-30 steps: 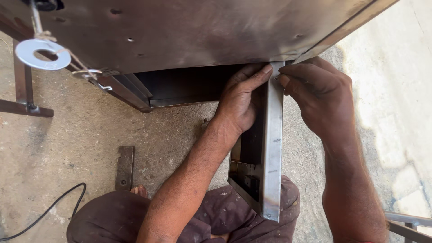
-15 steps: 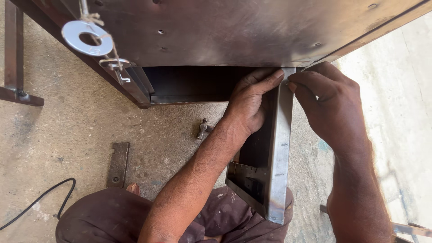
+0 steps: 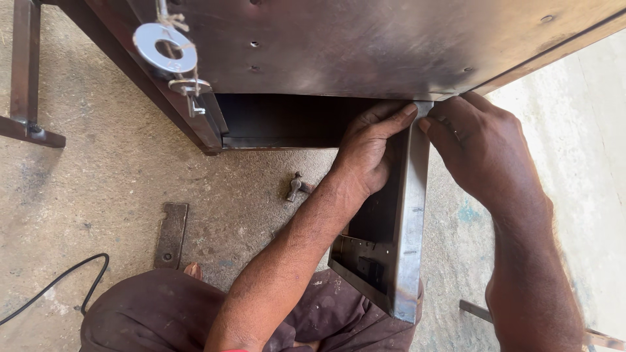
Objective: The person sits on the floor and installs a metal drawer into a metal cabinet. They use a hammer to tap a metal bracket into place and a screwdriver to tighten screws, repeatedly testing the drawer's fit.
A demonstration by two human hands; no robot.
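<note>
In the head view, both hands met at the top of a steel frame (image 3: 409, 215) — an upright piece of square tube with a dark panel behind it, its foot resting over the person's lap near the bottom edge. The frame's top end butted against the underside of a large metal sheet (image 3: 391, 45) that filled the upper part of the view.

The left hand (image 3: 368, 153) reached up from the lower middle, its palm against the frame's inner side and its fingers curled over the tube's top, gripping it. The right hand (image 3: 479, 153) came in from the right edge, its fingertips pressed on the same top end, just beside the left fingers; whether it clasped the tube or only pushed on it I could not tell.

A washer (image 3: 165, 48) hung on string from the sheet near its upper left, with a small metal fitting (image 3: 190, 88) below it. On the concrete floor (image 3: 98, 176) lay a flat bar (image 3: 171, 234), a small bolt-like piece (image 3: 297, 186) just left of the left wrist, and a black cable (image 3: 59, 283) near the lower left corner. A dark steel post (image 3: 26, 72) stood at the left edge — well apart from the hands.
</note>
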